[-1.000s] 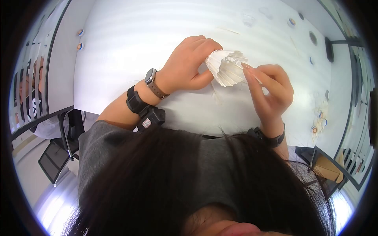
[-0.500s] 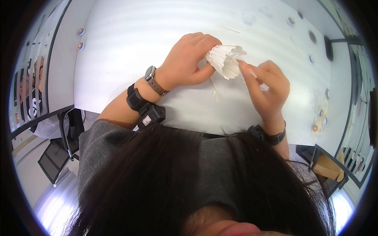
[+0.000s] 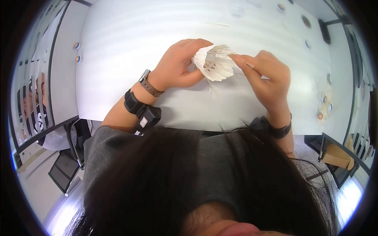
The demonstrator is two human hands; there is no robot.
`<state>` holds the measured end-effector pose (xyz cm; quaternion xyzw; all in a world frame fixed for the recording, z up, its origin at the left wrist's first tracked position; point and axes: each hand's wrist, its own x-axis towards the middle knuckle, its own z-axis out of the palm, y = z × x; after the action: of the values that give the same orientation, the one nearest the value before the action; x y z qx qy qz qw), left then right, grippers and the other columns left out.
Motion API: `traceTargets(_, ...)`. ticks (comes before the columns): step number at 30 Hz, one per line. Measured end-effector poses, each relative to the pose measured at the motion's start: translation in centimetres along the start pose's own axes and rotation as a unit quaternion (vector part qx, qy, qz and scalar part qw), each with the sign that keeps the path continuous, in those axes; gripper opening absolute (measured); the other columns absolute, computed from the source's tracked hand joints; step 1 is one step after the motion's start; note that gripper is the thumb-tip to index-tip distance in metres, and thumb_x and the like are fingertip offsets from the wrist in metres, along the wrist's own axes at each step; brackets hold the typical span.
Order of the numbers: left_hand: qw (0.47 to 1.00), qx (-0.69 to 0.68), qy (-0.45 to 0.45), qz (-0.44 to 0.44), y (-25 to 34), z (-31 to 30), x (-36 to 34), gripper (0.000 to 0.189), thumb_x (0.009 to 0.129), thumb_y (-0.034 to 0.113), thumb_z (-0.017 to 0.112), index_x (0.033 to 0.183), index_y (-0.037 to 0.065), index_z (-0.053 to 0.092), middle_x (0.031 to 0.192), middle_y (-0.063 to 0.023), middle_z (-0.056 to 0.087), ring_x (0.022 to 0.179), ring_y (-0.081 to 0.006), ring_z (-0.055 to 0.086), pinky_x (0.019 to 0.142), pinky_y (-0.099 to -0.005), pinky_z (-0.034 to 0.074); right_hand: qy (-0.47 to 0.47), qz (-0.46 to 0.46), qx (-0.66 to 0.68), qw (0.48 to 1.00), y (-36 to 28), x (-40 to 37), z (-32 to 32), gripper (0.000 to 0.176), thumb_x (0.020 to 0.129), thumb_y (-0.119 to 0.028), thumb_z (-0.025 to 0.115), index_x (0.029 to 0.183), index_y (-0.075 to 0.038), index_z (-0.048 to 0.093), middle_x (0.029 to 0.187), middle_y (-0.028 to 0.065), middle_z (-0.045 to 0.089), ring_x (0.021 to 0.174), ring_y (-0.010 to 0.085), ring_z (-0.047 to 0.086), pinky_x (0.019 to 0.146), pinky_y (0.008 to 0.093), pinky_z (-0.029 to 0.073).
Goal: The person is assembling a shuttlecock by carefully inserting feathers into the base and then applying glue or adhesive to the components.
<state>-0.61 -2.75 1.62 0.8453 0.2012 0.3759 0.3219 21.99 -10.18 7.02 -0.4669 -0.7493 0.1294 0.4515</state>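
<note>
A white feather shuttlecock (image 3: 219, 67) is held over the table, its open skirt facing right and partly toward me. My left hand (image 3: 179, 63) is closed around its narrow end, with the base hidden behind the fingers. At the right side of the skirt's rim, my right hand (image 3: 267, 76) is closed in a pinch of thumb and fingertips. Whatever lies between those fingertips is too small to make out. A thin pale feather strip (image 3: 213, 89) shows just below the shuttlecock.
The white table (image 3: 130, 31) carries small round blue-rimmed pieces (image 3: 78, 59) at its left edge. Similar pieces (image 3: 320, 115) lie among pale scraps on the right. A dark round object (image 3: 306, 22) sits at the far right. Chairs (image 3: 65, 173) stand beyond the table's left side.
The shuttlecock has turned so more of its skirt's inside shows. My right fingertips have moved up along its rim. The whole view has shifted slightly.
</note>
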Motion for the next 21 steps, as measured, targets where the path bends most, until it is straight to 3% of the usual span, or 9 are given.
traceTargets(5, 0.997, -0.022, -0.059, -0.035, 0.4, -0.6, 0.0, 0.038, 0.080, 0.020, 0.070, 0.113, 0.003, 0.062, 0.096, -0.0129, 0.069, 0.081, -0.0316, 0.066, 0.073, -0.0367, 0.052, -0.032, -0.057, -0.014, 0.998, -0.2, 0.1, -0.4, 0.020, 0.073, -0.002, 0.080, 0.093, -0.007, 0.078, 0.059, 0.0022, 0.048, 0.054, 0.0164, 0.044, 0.049, 0.0309, 0.036)
traceTargets(12, 0.981, -0.152, -0.064, -0.097, 0.9, -0.7, -0.1, 0.031, 0.080, 0.018, 0.069, 0.105, 0.001, 0.065, 0.087, -0.0119, 0.067, 0.073, -0.0269, 0.064, 0.069, -0.0312, 0.051, -0.051, -0.087, 0.004, 0.995, 0.0, -0.1, -0.5, 0.030, 0.069, 0.001, 0.079, 0.097, -0.009, 0.078, 0.060, 0.0020, 0.049, 0.055, 0.0161, 0.044, 0.049, 0.0307, 0.036)
traceTargets(16, 0.991, -0.100, -0.063, -0.066, 0.8, -1.2, 0.2, 0.027, 0.079, 0.017, 0.069, 0.101, 0.000, 0.065, 0.086, -0.0115, 0.067, 0.072, -0.0261, 0.063, 0.069, -0.0307, 0.051, -0.035, -0.066, 0.013, 0.997, -0.1, -0.1, -0.1, 0.021, 0.075, 0.002, 0.078, 0.093, -0.008, 0.079, 0.057, 0.0019, 0.048, 0.051, 0.0143, 0.042, 0.046, 0.0305, 0.033)
traceTargets(21, 0.996, -0.072, -0.033, -0.041, 0.3, -1.2, 0.2, 0.030, 0.076, 0.017, 0.068, 0.100, 0.001, 0.065, 0.087, -0.0126, 0.068, 0.075, -0.0277, 0.065, 0.069, -0.0331, 0.051, -0.026, 0.061, 0.060, 0.996, -0.9, -0.5, 0.6, 0.005, 0.081, -0.004, 0.077, 0.086, -0.005, 0.078, 0.050, 0.0013, 0.042, 0.045, 0.0099, 0.033, 0.045, 0.0276, 0.026)
